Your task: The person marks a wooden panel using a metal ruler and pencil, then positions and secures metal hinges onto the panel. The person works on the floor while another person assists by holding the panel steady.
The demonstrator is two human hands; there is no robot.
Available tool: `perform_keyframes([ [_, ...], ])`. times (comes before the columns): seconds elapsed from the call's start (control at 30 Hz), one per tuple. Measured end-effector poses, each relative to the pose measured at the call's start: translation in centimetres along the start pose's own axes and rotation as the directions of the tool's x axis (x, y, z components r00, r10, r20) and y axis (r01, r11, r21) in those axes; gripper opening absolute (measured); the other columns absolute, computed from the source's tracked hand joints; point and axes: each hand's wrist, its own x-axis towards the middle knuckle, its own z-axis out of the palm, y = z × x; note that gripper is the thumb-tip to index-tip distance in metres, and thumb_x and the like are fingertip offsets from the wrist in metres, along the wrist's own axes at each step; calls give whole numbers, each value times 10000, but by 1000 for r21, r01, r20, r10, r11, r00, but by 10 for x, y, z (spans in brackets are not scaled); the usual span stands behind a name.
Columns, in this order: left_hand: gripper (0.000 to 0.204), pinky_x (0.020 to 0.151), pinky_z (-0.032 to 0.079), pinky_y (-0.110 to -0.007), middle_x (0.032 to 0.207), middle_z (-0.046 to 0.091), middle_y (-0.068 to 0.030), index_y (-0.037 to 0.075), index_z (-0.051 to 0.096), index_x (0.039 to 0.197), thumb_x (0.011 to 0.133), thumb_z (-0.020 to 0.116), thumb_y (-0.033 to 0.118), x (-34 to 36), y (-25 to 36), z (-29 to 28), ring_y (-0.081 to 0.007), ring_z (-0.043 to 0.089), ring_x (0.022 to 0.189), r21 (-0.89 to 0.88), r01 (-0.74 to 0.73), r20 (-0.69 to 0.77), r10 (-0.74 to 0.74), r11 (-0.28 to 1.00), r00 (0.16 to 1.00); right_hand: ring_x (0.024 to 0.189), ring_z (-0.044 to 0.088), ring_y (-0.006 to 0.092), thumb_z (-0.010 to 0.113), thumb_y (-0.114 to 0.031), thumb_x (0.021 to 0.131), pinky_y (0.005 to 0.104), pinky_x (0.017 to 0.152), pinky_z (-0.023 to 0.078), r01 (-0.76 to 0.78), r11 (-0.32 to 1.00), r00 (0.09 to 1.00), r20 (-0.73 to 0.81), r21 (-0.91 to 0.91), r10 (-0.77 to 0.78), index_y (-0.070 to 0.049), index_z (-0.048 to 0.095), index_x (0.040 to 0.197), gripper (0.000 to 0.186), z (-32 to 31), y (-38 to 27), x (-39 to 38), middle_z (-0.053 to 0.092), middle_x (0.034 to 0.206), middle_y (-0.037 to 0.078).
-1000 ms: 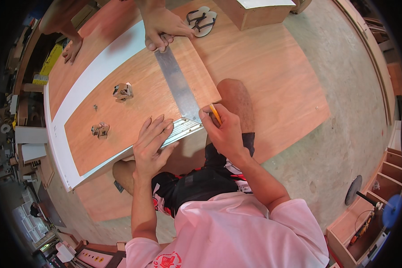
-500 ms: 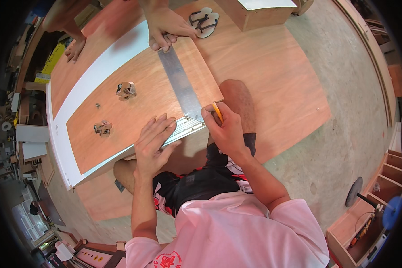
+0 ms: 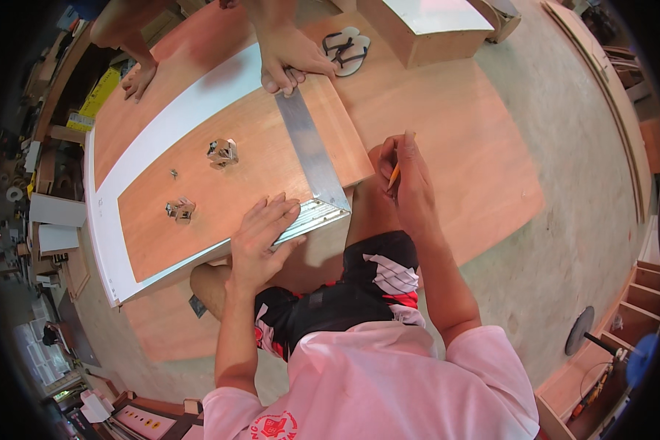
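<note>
My left hand [image 3: 260,238] lies flat, fingers spread, on the near arm of a metal carpenter's square [image 3: 309,158] resting on a plywood panel [image 3: 220,194]. My right hand [image 3: 405,180] holds a yellow pencil [image 3: 394,176] and hovers just right of the panel, over my knee. Another person's foot [image 3: 290,55] presses on the far end of the square. Two metal hinges [image 3: 222,152] [image 3: 181,210] sit on the panel.
The panel lies on a white board [image 3: 103,220] over a large plywood sheet [image 3: 484,169] on the floor. A pair of sandals [image 3: 347,50] and a wooden box [image 3: 425,26] lie beyond. Another foot [image 3: 141,79] stands at the far left. Cabinet parts [image 3: 642,293] sit at right.
My right hand has lifted the pencil off the square's corner and drawn back to the right. My left hand stays pressed on the square.
</note>
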Motion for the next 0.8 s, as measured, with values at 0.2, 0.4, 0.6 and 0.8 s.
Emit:
perform_keyframes([
  [0.2, 530, 1212, 482, -524, 1371, 772, -106, 81, 797, 1310, 797, 925, 126, 1, 1, 0, -326, 679, 1384, -46, -1, -5, 1, 999, 1000, 822, 639, 103, 548, -333, 1190, 273, 754, 561, 16, 1000, 986, 168, 17, -18, -62, 585, 1150, 276, 5, -10, 29, 600, 975, 15],
  [0.4, 549, 1218, 482, -518, 1387, 766, -96, 82, 788, 1326, 798, 928, 140, -1, -1, -2, -320, 678, 1381, -28, -17, -5, 17, 999, 1000, 1002, 744, 172, 666, -239, 1128, 319, 901, 623, 118, 984, 976, 197, -134, -90, 4, 643, 1305, 301, 22, -14, 59, 720, 1126, 92],
  [0.6, 553, 1220, 483, -510, 1391, 764, -87, 88, 788, 1327, 798, 931, 153, 0, -1, -2, -313, 679, 1379, -45, -26, -13, 26, 999, 1000, 857, 723, 144, 762, -245, 1049, 326, 766, 569, 300, 789, 954, 148, -535, -263, 17, 734, 1131, 277, 42, 8, 104, 770, 894, 75],
  [0.8, 555, 1211, 489, -515, 1399, 758, -83, 84, 781, 1329, 801, 928, 168, 0, 0, -3, -312, 676, 1382, -58, -34, -19, 33, 998, 999, 759, 704, 189, 773, -245, 1027, 378, 719, 550, 389, 683, 917, 188, -618, -352, 34, 740, 1084, 286, 46, 16, 113, 772, 838, 132],
])
